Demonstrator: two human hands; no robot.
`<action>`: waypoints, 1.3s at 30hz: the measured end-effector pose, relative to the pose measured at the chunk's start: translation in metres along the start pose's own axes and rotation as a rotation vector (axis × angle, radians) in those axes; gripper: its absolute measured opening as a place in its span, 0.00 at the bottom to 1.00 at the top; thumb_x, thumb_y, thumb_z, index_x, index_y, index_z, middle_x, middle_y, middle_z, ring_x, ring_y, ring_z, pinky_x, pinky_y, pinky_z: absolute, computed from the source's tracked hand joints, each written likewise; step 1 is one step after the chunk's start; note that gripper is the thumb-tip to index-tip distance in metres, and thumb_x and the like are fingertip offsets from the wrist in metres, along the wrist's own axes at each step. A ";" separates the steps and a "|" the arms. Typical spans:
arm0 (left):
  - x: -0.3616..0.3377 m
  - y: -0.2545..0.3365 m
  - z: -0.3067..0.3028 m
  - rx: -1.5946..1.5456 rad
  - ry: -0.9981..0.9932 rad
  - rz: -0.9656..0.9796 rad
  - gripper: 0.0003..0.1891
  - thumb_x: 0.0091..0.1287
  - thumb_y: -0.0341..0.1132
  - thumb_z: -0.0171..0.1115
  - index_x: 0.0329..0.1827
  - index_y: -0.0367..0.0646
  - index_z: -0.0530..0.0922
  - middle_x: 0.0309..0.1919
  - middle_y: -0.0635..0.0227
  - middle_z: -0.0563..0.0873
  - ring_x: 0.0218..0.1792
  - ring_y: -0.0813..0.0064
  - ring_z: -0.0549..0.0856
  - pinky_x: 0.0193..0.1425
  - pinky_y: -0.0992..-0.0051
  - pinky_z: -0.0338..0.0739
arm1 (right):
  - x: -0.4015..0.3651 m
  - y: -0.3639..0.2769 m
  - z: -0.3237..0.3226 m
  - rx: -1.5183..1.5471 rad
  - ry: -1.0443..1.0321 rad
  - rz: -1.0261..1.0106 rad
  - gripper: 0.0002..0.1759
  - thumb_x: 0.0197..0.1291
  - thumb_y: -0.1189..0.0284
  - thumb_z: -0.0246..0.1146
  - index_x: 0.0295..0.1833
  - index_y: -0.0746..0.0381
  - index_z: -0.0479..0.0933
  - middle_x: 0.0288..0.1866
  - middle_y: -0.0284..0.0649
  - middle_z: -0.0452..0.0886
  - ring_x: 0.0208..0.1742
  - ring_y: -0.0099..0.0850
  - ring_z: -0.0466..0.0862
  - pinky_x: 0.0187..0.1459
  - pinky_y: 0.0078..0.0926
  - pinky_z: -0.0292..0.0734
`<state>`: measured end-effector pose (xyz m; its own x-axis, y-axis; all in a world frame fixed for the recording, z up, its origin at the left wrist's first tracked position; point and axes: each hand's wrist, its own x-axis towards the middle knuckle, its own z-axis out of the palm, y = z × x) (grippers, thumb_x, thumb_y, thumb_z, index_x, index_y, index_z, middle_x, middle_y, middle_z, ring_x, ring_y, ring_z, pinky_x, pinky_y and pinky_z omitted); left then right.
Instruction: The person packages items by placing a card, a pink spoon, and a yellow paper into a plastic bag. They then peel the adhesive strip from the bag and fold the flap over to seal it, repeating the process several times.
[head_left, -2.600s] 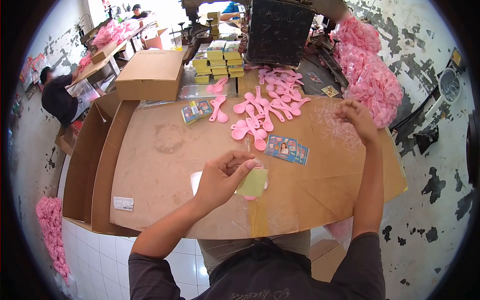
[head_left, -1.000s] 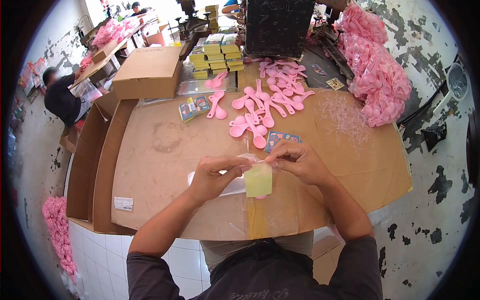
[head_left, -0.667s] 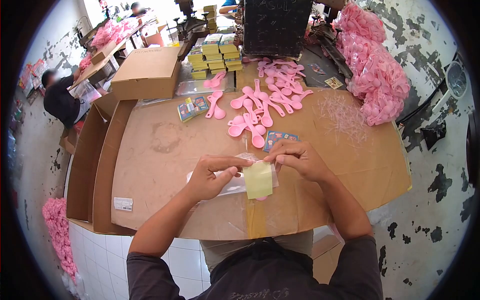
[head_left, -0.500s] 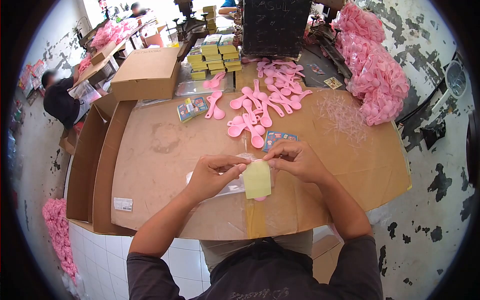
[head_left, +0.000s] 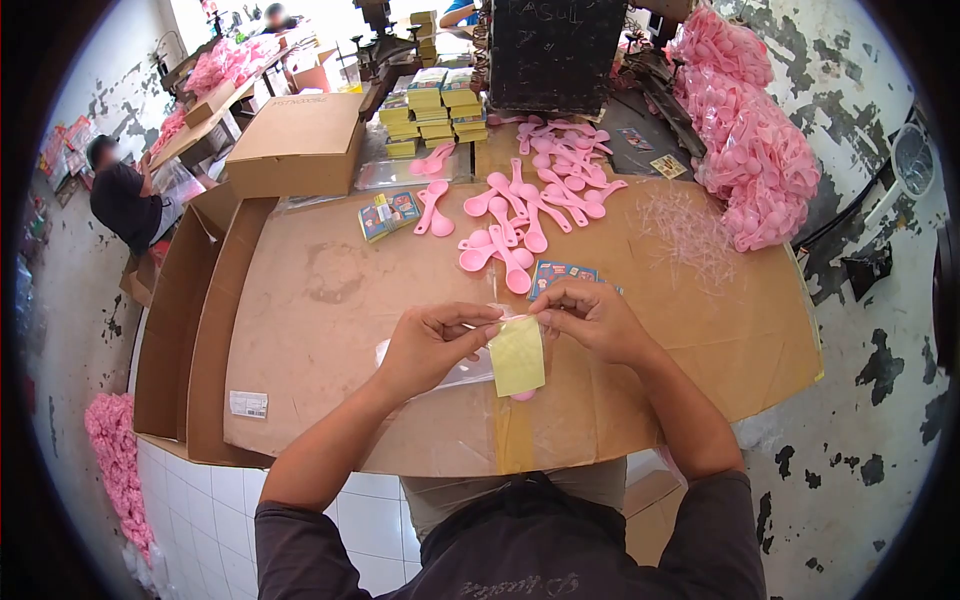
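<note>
Clamped with the left hand, thumb against forefinger, on the mouth of the clear bag. Held just below both sets of fingertips: yellow card, with a pink spoon tip showing under it. Pinched likewise with the right hand on the same edge, close against the left's fingertips. Advisable: keep both pinches level and firm, bag mouth taut, card square. Beyond the fingers, loose pink spoons; well right of them, thin clear sticks.

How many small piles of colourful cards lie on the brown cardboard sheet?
2. One pile lies left of the loose pink spoons; the other pile lies just beyond the right hand, which may hide part of it.
</note>
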<state>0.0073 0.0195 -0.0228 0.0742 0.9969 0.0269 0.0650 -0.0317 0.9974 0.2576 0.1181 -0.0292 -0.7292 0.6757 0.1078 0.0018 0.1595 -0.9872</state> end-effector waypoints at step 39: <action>0.013 -0.012 -0.044 0.827 0.135 0.231 0.22 0.62 0.42 0.78 0.57 0.43 0.86 0.46 0.66 0.86 0.43 0.68 0.85 0.49 0.68 0.81 | -0.006 0.005 -0.054 -0.975 0.282 -0.003 0.22 0.59 0.68 0.75 0.56 0.65 0.84 0.54 0.45 0.81 0.59 0.43 0.81 0.63 0.40 0.75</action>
<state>-0.0367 0.0357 -0.0313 0.0594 0.9573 0.2828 0.7693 -0.2244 0.5981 0.2986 0.1536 -0.0283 -0.5421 0.7995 0.2587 0.6498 0.5941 -0.4742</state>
